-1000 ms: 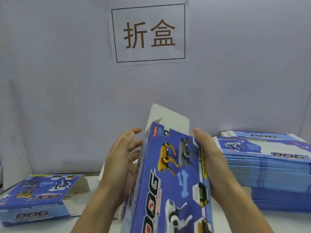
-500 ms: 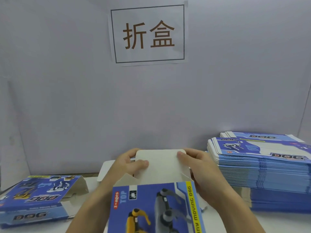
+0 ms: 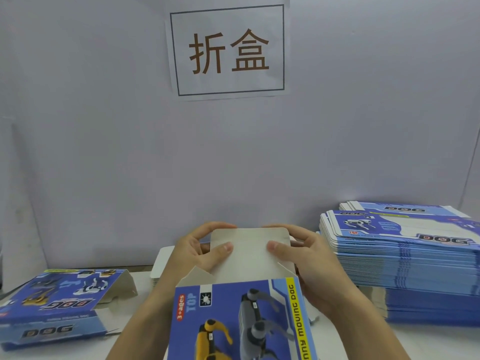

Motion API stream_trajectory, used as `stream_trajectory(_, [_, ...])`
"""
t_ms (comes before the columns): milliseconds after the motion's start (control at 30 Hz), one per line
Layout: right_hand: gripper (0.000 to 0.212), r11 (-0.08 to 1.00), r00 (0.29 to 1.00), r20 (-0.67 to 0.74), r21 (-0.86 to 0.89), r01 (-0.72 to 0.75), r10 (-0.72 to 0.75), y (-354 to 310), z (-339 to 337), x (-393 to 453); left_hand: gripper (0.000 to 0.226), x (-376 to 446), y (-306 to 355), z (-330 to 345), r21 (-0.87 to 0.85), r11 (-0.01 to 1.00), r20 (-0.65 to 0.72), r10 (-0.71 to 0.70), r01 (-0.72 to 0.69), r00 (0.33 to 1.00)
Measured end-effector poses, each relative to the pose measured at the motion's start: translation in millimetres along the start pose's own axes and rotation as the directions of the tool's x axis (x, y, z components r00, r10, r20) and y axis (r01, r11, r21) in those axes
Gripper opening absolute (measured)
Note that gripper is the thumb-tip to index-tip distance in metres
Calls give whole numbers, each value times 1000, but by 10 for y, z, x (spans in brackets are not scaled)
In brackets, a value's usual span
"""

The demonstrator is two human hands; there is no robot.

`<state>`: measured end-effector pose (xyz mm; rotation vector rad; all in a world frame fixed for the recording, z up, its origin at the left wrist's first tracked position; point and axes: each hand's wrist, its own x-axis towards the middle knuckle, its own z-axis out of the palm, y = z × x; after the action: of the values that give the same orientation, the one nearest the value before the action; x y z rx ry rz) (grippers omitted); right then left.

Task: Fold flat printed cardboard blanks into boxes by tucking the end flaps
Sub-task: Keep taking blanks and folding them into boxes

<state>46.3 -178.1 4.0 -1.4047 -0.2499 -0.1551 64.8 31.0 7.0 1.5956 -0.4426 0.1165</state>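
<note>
Now both thumbs press the flap (image 3: 249,252) lower (slightly)

Packing workstation: a white bench (image 3: 415,344) before a plain grey partition wall (image 3: 104,152), bearing a tall stack of flat blue printed cardboard blanks (image 3: 405,261); a white paper sign with brown characters (image 3: 228,50) labels the post.

Box (image 3: 241,320) cut off below, fingers (image 3: 207,228) hidden behind flap (image 3: 249,253)
</note>
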Motion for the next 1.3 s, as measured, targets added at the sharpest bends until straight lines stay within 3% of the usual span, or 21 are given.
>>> stream_trajectory(267, [31, 999, 994, -102, 5, -42, 43, -39, 26, -13, 10, -6, 47, 61, 33, 999, 13, -3, 2, 1000])
stream_trajectory(367, [30, 997, 977, -215, 73, 9, 7, -63, 10, -32, 39, -38, 76, 113, -139, 987, 107, -61, 75, 992])
stream_trajectory(467, [31, 993, 921, -389, 96, 73, -30, -129, -77, -91, 67, -184, 102, 61, -267, 931, 354, -145, 248, 924])
stream_trajectory(533, [28, 987, 887, -459, 114, 110, -46, -176, -171, -132, 72, -274, 125, -6, -114, 958, 506, -171, 262, 845])
stream_trajectory(633, [28, 978, 876, -481, 167, 123, -28, -199, -217, -157, 41, -307, 194, 0, 203, 952, 621, -305, 227, 722])
stream_trajectory(700, [27, 977, 874, -485, 180, 115, -13, -183, -205, -147, 29, -304, 218, 24, 218, 951, 609, -310, 221, 730])
stream_trajectory(767, [32, 963, 874, -485, 244, 113, 21, -146, -214, -120, 30, -272, 174, -5, 108, 974, 542, -227, 200, 809])
stream_trajectory(800, [36, 958, 874, -485, 264, 115, 29, -130, -226, -110, 34, -242, 167, -26, 7, 988, 435, -141, 153, 889])
stream_trajectory(833, [38, 957, 871, -490, 267, 115, 32, -122, -240, -109, 38, -202, 159, -67, -132, 988, 256, -39, 75, 966])
stream_trajectory(867, [39, 959, 866, -498, 259, 116, 30, -116, -255, -105, 44, -149, 157, -145, -307, 950, 13, 55, -49, 998])
stream_trajectory(933, [39, 963, 862, -507, 243, 114, 26, -98, -271, -95, 58, -75, 132, -375, -563, 756, -437, 69, -333, 897])
stream_trajectory(967, [40, 965, 863, -505, 236, 110, 25, -90, -270, -92, 61, -58, 99, -487, -613, 678, -529, 29, -406, 848])
stream_trajectory(1000, [40, 968, 865, -501, 227, 106, 23, -81, -262, -86, 65, -58, 49, -555, -643, 654, -535, -12, -398, 845])
stream_trajectory(1033, [40, 972, 867, -497, 215, 99, 22, -68, -250, -78, 69, -62, -31, -590, -630, 707, -502, -56, -320, 863])
stream_trajectory(1100, [38, 976, 874, -484, 201, 79, 29, -41, -217, -63, 58, -61, -248, -546, -427, 897, -471, -112, -115, 875])
stream_trajectory(1133, [37, 978, 880, -474, 195, 71, 31, -30, -207, -57, 51, -56, -348, -480, -199, 980, -476, -77, -22, 876])
stream_trajectory(1167, [36, 981, 884, -465, 187, 59, 35, -17, -203, -52, 52, -55, -445, -401, 75, 995, -435, -32, 71, 900])
stream_trajectory(1233, [35, 986, 894, -446, 165, 27, 50, 11, -205, -39, 70, -38, -625, -237, 513, 843, -218, -54, 161, 974])
stream_trajectory(1300, [34, 991, 903, -424, 135, -8, 65, 45, -205, -26, 82, -29, -774, -117, 748, 639, -61, -206, 181, 977])
